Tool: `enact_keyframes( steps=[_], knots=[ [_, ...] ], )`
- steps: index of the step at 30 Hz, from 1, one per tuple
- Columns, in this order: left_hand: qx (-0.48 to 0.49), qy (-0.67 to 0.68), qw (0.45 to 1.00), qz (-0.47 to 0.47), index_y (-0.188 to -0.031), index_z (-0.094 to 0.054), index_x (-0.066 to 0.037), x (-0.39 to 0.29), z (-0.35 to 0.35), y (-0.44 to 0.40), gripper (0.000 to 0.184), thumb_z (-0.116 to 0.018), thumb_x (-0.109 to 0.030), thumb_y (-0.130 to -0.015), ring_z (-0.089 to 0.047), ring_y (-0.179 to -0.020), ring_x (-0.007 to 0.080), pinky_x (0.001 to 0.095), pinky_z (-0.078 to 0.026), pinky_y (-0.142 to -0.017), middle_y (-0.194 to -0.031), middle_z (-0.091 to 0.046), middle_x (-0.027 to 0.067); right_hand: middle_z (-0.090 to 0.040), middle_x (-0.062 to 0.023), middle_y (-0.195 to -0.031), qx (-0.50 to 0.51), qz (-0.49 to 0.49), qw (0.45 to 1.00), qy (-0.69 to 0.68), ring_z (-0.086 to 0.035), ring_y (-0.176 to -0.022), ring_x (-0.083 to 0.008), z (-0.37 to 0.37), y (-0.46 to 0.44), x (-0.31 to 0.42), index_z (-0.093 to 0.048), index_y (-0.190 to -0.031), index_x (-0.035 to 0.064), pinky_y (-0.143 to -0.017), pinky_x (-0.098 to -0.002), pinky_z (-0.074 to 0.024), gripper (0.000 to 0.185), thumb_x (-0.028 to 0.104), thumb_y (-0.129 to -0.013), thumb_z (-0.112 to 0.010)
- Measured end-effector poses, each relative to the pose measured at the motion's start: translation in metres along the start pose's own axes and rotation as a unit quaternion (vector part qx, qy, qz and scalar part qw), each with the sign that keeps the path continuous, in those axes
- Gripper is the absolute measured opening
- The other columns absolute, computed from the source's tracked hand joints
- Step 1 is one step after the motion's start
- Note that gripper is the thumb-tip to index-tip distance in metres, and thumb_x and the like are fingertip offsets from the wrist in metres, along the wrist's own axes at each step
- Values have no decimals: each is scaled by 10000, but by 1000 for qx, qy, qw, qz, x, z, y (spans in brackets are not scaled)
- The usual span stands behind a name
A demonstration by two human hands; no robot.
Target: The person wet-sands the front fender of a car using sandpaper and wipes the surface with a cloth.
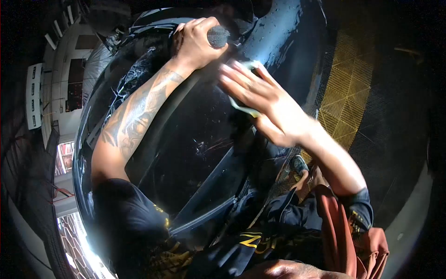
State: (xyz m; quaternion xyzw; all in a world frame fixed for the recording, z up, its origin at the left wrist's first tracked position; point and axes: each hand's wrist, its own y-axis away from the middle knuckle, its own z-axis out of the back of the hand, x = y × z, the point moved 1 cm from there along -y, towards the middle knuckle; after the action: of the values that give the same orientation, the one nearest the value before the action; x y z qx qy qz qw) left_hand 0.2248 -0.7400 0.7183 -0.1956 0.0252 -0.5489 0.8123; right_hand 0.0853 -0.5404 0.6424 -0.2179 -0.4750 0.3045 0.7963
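My left hand [197, 44] is closed around a dark grey object with a round, rough-looking end [218, 36]; the rest is hidden in my fist, so I cannot tell its kind. My right hand [258, 93], smeared by motion, lies with long fingers over a thin pale cloth [242, 108], whose light green and yellowish edges show around the fingers. Both hands are over a dark, glossy car body [186, 125]. Wet-looking patches and streaks [274, 35] shine on the panel beyond my right hand.
Yellow grated floor tiles [346, 88] run along the right, beside dark flooring. A reddish-brown cloth [337, 228] hangs by my body. My shoe [300, 163] shows below my right forearm. Wall fittings [34, 96] and bright hexagonal lights [74, 237] appear at the left.
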Motion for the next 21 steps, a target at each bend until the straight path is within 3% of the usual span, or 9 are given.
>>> enact_keyframes(
  steps=[2, 6, 10, 14, 18, 21],
  knots=[
    [15, 1, 1000, 1, -868, -626, -88, 0, 0, -2, 325, -805, -251, -651, -678, -805, 320, 407, -536, -739, -823, -669, 98, -299, -234, -1586, 18, 19, 1000, -6, -260, -1487, -381, -1, -24, -15, -325, -1510, -37, -1229, -531, -127, 739, 241, -833, -421],
    [-5, 3, 1000, 1, -869, -623, -95, 2, -1, -4, 325, -801, -254, -649, -676, -824, 312, 405, -531, -750, -832, -668, 85, -268, -227, -1605, 29, -34, 998, -48, -226, -1504, -374, -5, 29, 4, -309, -1529, -21, -1232, -515, -124, 757, 333, -862, -370],
    [-16, 32, 999, 9, -885, -630, -96, 6, -6, -6, 304, -787, -248, -674, -653, -827, 309, 410, -518, -783, -854, -652, 83, -274, -218, -1605, 42, 4, 999, 6, -236, -1505, -354, 3, -26, -16, -322, -1527, -16, -1234, -502, -114, 763, 398, -887, -358],
    [-75, 70, 995, -6, -897, -646, -86, 13, -16, -11, 293, -785, -259, -706, -630, -811, 318, 409, -510, -797, -841, -635, 94, -315, -232, -1580, 25, 3, 997, -74, -260, -1485, -394, 3, 15, -7, -368, -1484, -46, -1234, -508, -139, 709, 364, -905, -371],
    [-38, 103, 992, 65, -866, -660, -61, 15, -31, -18, 302, -794, -290, -722, -684, -800, 327, 398, -534, -761, -833, -684, 130, -293, -243, -1587, 32, 44, 998, -37, -244, -1493, -390, 3, -23, -18, -350, -1499, -46, -1232, -512, -136, 705, 346, -914, -349],
    [-40, 116, 991, 59, -830, -665, -70, 18, -34, -18, 284, -789, -301, -722, -691, -756, 324, 389, -544, -711, -806, -690, 129, -283, -243, -1592, 37, 32, 998, -43, -240, -1495, -391, 2, -11, -14, -334, -1513, -38, -1232, -511, -129, 708, 326, -905, -343]
  ],
)
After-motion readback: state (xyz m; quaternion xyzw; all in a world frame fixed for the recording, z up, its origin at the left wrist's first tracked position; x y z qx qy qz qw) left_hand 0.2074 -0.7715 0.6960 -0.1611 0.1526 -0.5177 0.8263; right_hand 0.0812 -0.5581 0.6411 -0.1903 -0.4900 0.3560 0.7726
